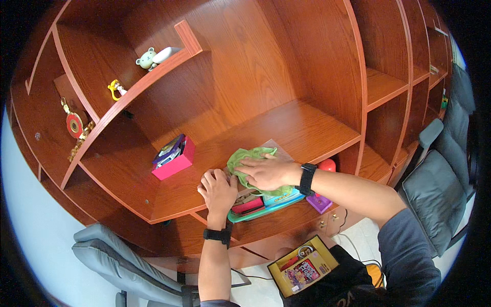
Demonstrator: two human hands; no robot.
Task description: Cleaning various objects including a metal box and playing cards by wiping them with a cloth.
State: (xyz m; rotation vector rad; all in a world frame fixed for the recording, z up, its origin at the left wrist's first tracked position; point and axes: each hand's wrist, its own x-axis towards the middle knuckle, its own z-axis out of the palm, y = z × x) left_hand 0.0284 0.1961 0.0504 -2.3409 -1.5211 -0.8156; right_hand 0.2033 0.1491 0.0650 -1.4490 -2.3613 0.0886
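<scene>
My right hand (266, 172) lies flat with spread fingers on a green cloth (245, 153), pressing it on a clear plastic sheet or lid (282, 149) at the shelf's front edge. Beside it, my left hand (220, 192) rests at the left edge of that clear piece, fingers bent over it; whether it grips the piece cannot be told. Below both hands, a teal tray (245, 218) holds a pink-red box (247, 206) and a blue packet (282, 198). A pink box (176, 163) with cards and papers stands to the left on the wooden shelf (318, 126).
A red round object (327, 165) and a purple box (320, 203) are right of the tray. Bear (147, 58) and yellow-haired (116, 89) figurines stand on an upper shelf. An open yellow box (303, 264) sits low near my body. Grey chairs (126, 264) (433, 192) flank me.
</scene>
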